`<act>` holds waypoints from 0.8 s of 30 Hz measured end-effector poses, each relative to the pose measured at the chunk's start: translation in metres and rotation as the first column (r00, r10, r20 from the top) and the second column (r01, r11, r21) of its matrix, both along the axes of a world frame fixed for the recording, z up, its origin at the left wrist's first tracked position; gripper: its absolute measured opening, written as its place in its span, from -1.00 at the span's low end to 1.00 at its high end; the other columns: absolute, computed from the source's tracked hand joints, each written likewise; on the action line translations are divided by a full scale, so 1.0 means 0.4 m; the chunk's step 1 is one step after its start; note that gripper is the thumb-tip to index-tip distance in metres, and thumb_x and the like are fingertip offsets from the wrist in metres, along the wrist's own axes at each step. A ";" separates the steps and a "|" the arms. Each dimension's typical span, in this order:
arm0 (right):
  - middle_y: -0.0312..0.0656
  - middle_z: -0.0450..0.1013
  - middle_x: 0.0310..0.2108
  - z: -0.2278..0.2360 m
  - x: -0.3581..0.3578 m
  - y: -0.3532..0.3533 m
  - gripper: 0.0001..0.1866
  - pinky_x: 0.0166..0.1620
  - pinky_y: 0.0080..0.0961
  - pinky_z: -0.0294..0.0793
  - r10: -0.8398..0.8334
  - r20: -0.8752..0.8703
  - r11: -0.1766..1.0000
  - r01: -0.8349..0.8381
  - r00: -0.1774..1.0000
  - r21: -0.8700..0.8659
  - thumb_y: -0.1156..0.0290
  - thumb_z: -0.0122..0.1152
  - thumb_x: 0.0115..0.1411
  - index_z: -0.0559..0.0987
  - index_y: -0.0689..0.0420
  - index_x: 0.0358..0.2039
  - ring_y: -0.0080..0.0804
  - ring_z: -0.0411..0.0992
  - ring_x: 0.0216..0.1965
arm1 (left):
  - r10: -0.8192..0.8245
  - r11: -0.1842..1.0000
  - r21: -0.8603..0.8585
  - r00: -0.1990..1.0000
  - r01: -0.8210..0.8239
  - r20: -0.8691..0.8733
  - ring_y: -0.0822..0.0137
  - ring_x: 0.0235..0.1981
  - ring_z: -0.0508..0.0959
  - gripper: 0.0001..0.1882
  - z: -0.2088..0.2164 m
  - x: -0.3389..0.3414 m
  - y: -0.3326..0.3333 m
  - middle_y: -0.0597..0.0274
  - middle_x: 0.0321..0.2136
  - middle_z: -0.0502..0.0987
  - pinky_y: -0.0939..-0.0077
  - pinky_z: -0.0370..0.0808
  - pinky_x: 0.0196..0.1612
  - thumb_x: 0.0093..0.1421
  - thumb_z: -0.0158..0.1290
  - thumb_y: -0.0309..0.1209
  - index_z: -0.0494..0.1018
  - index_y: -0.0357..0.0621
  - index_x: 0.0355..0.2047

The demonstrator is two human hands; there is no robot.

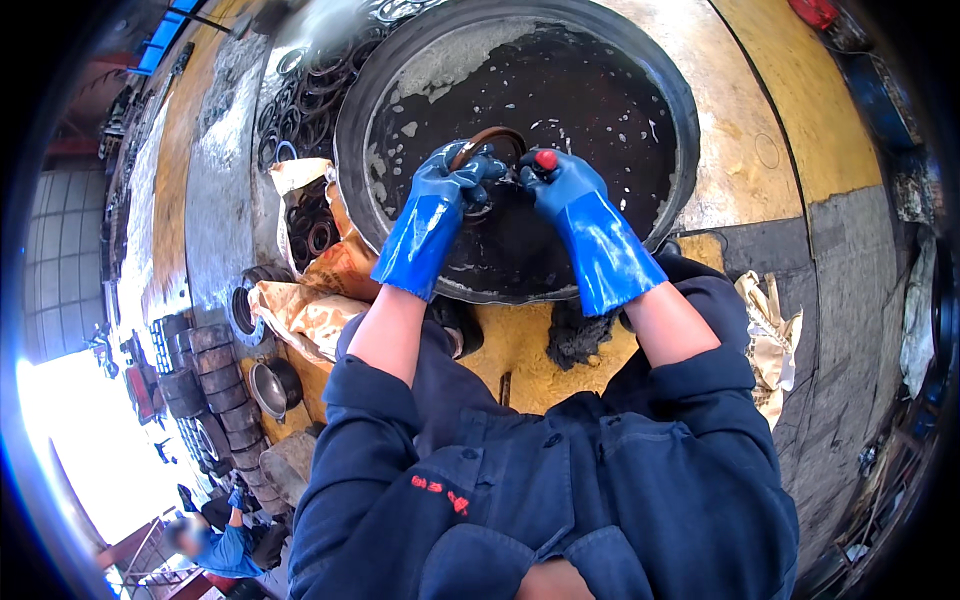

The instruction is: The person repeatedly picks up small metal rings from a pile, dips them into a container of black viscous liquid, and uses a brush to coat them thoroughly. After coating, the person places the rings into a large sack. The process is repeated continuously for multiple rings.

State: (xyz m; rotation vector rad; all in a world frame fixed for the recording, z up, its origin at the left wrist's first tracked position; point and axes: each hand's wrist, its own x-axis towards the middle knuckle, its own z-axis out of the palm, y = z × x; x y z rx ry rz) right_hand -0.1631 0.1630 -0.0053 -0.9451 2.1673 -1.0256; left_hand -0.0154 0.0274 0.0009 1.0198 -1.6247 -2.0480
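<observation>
Light's mostly pouring in from that totally blown-out opening [90,425] between 8 and 9 o'clock, with blue-purple fringing out at the rim. Hard glare on the floor boards [222,125] around 10, shiny highlights on the blue gloves [612,255], and a hazy smear near 11. The 3-to-4 o'clock edge is dimmer. Focus looks decent around the hands [568,185], but fisheye bends everything outward, corners pure black.
</observation>
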 end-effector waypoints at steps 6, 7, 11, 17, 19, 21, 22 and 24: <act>-0.10 0.65 -0.23 -0.066 -0.015 -0.016 -0.66 -0.01 -0.34 0.55 -0.031 0.479 0.990 -0.039 0.877 0.136 0.17 0.33 0.19 0.68 0.07 -0.09 -0.24 0.61 -0.16 | 0.039 0.999 0.034 0.998 -0.038 -0.040 0.50 -0.59 0.49 -0.73 -0.015 -0.006 0.006 0.08 -0.29 0.70 0.65 0.40 -0.51 0.30 0.16 -0.45 0.54 -0.24 -0.01; -0.13 0.64 -0.24 -0.061 -0.010 -0.010 -0.66 -0.05 -0.38 0.55 -0.049 0.598 0.998 0.009 0.800 0.069 0.19 0.34 0.20 0.68 0.10 -0.09 -0.29 0.60 -0.19 | 0.043 0.999 0.014 0.998 -0.043 -0.034 0.50 -0.59 0.49 -0.72 -0.017 -0.005 0.005 0.08 -0.28 0.70 0.64 0.41 -0.50 0.29 0.16 -0.45 0.54 -0.25 0.00; -0.19 0.63 -0.29 0.013 -0.006 0.030 -0.75 -0.14 -0.48 0.56 0.020 0.841 0.958 0.231 0.541 -0.172 0.33 0.36 0.22 0.69 0.18 -0.14 -0.42 0.60 -0.25 | 0.040 0.999 0.003 0.997 -0.040 -0.063 0.50 -0.56 0.50 -0.70 -0.016 -0.006 0.002 0.09 -0.28 0.70 0.64 0.44 -0.47 0.29 0.16 -0.47 0.54 -0.25 0.02; -0.21 0.65 -0.20 0.000 -0.026 0.016 -0.76 -0.11 -0.40 0.58 -0.018 -0.473 0.887 -0.205 0.881 -0.415 0.31 0.34 0.20 0.68 -0.04 -0.10 -0.26 0.62 -0.19 | 0.028 0.999 0.040 0.999 -0.027 -0.040 0.50 -0.53 0.51 -0.73 -0.020 0.000 -0.014 0.15 -0.26 0.69 0.67 0.44 -0.45 0.32 0.12 -0.47 0.53 -0.24 0.01; -0.20 0.64 -0.19 -0.001 -0.009 0.015 -0.74 -0.08 -0.34 0.58 -0.015 -0.350 0.966 -0.077 0.937 -0.246 0.24 0.34 0.19 0.68 -0.09 -0.10 -0.18 0.61 -0.16 | 0.030 0.999 0.044 0.999 -0.028 -0.033 0.52 -0.56 0.50 -0.71 -0.003 -0.004 -0.001 0.14 -0.27 0.70 0.67 0.43 -0.46 0.30 0.13 -0.47 0.54 -0.24 0.02; -0.17 0.64 -0.22 -0.027 -0.013 0.004 -0.72 -0.06 -0.31 0.57 -0.022 -0.063 1.000 0.022 0.998 -0.008 0.14 0.32 0.19 0.69 -0.08 -0.12 -0.16 0.61 -0.16 | 0.024 0.999 0.031 0.999 -0.023 -0.024 0.53 -0.57 0.49 -0.70 0.013 -0.005 0.006 0.14 -0.27 0.70 0.67 0.42 -0.47 0.30 0.14 -0.47 0.54 -0.24 0.03; -0.15 0.65 -0.26 -0.047 -0.021 -0.008 -0.73 -0.07 -0.36 0.56 -0.054 0.166 0.997 0.045 0.985 0.056 0.17 0.31 0.19 0.69 -0.05 -0.13 -0.22 0.62 -0.19 | 0.015 1.000 0.018 1.000 -0.014 -0.020 0.54 -0.58 0.49 -0.71 0.016 -0.009 0.007 0.14 -0.27 0.70 0.67 0.42 -0.47 0.30 0.14 -0.47 0.54 -0.24 0.03; -0.12 0.65 -0.28 -0.055 -0.025 -0.004 -0.75 -0.07 -0.38 0.56 -0.010 0.374 1.000 0.003 0.927 0.020 0.23 0.29 0.21 0.70 0.04 -0.15 -0.31 0.62 -0.21 | 0.005 1.000 0.005 1.000 -0.005 -0.014 0.53 -0.55 0.51 -0.72 0.017 -0.006 0.006 0.13 -0.27 0.70 0.67 0.43 -0.47 0.31 0.13 -0.46 0.54 -0.24 0.02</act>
